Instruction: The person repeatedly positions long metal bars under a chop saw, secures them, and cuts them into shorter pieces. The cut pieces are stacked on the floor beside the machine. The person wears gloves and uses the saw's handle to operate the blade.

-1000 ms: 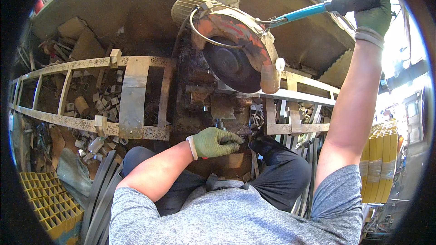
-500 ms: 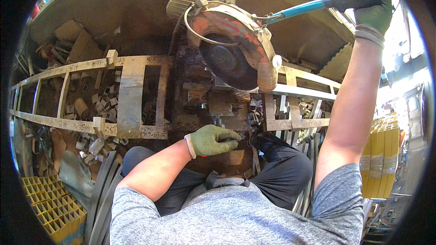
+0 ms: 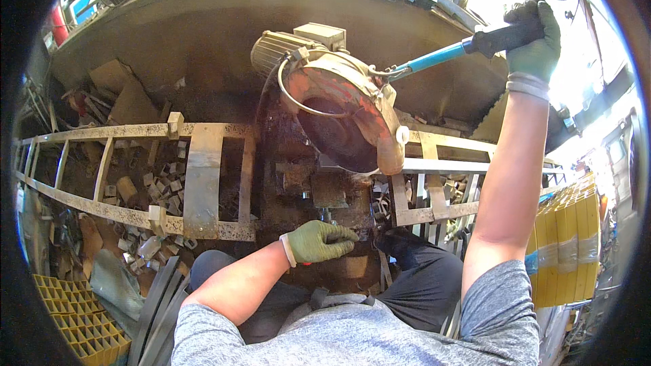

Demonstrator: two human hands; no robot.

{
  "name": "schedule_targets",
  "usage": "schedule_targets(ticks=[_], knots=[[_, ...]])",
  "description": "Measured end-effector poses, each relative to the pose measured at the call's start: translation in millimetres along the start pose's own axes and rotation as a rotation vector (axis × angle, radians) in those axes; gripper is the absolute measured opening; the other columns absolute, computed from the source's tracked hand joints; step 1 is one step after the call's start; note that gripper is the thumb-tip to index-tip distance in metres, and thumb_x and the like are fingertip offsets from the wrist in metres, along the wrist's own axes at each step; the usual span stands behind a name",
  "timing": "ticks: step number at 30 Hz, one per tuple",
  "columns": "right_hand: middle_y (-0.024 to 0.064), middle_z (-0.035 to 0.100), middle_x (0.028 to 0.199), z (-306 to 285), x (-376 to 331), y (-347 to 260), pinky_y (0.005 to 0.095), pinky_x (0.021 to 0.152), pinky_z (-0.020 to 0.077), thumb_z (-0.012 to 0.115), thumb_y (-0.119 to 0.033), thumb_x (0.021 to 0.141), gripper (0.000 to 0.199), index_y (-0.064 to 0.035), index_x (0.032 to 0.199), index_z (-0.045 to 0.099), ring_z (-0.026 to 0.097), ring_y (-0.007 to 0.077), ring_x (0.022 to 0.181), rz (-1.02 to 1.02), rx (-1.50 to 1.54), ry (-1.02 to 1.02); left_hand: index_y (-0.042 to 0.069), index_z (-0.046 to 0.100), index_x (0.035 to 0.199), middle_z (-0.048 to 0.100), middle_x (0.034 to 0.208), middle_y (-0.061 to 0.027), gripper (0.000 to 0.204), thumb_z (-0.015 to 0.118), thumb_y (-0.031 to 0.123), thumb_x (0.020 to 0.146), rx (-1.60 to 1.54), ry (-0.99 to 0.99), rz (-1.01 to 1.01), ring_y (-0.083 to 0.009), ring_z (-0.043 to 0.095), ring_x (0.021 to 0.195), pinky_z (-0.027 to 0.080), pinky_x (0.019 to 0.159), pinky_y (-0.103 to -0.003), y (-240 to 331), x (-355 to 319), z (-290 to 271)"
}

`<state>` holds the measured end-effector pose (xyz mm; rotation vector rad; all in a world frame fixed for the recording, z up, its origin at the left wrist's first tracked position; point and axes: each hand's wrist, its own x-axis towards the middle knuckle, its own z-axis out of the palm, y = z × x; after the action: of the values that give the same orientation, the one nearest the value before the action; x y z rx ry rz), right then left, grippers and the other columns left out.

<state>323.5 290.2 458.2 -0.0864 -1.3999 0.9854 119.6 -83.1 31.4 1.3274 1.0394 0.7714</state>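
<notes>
My right hand (image 3: pixel 536 37), in a green glove, is raised at the upper right. It is wrapped round the black grip of the blue lever handle (image 3: pixel 437 58) of a cut-off saw (image 3: pixel 373 118). The saw has a worn orange-red guard over a dark disc, held above the base. A pale metal bar (image 3: pixel 444 166) lies by the disc, running off to the right. My left hand (image 3: pixel 320 242), also gloved, is low in front of the saw base (image 3: pixel 291 179), by a clamp screw (image 3: pixel 325 215). Its fingers are curled together; what lies under them is hidden.
Metal ladder-like racks (image 3: pixel 203 179) flank the saw, with short tube offcuts (image 3: pixel 159 193) heaped around the left one. Bundles of yellow tubes (image 3: pixel 81 312) stand at the lower left, and more yellow tubes (image 3: pixel 566 244) at the right. A large brown panel (image 3: pixel 217 24) rises behind the saw.
The view has tipped upward, so the saw, racks and both hands sit lower in the picture and more shows behind the panel. Both hands keep their places on the saw.
</notes>
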Motion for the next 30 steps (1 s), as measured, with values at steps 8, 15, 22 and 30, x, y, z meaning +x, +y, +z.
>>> schedule_targets(ticks=[8, 15, 22, 30], knots=[[0.0119, 0.085, 0.102, -8, -6, -1, 0.0491, 0.092, 0.0671, 0.080, -0.020, 0.109, 0.017, -0.0053, 0.119, 0.083, 0.082, 0.0308, 0.092, 0.010, -0.007, 0.057, 0.007, 0.082, 0.149, 0.090, 0.124, -0.0119, 0.046, 0.079, 0.037, 0.115, 0.036, 0.005, 0.035, -0.0133, 0.081, 0.109, 0.063, 0.105, -0.035, 2, -2, -2], [0.0159, 0.084, 0.105, -51, 7, 0, 0.0563, 0.097, 0.0650, 0.078, -0.018, 0.107, 0.021, -0.0002, 0.117, 0.082, 0.080, 0.0345, 0.098, 0.108, 0.211, -0.102, 0.007, 0.084, 0.145, 0.090, 0.127, -0.0163, 0.044, 0.080, 0.037, 0.114, 0.063, 0.030, 0.050, -0.0182, 0.084, 0.116, 0.063, 0.108, -0.037, 4, -1, -1], [0.0161, 0.084, 0.105, -82, 14, -7, 0.0588, 0.099, 0.0644, 0.079, -0.018, 0.104, 0.022, -0.0004, 0.117, 0.083, 0.081, 0.0360, 0.098, 0.160, 0.222, -0.071, 0.005, 0.083, 0.146, 0.089, 0.130, -0.0172, 0.045, 0.080, 0.037, 0.113, 0.007, 0.019, 0.009, -0.0198, 0.084, 0.120, 0.062, 0.109, -0.038, -2, 3, 3], [0.0152, 0.085, 0.108, -68, -12, -11, 0.0596, 0.103, 0.0634, 0.080, -0.020, 0.104, 0.023, -0.0018, 0.118, 0.084, 0.081, 0.0365, 0.104, 0.094, 0.165, -0.020, 0.005, 0.083, 0.145, 0.089, 0.131, -0.0173, 0.045, 0.080, 0.036, 0.113, 0.061, 0.022, 0.012, -0.0211, 0.084, 0.122, 0.062, 0.110, -0.038, 3, 4, 1]])
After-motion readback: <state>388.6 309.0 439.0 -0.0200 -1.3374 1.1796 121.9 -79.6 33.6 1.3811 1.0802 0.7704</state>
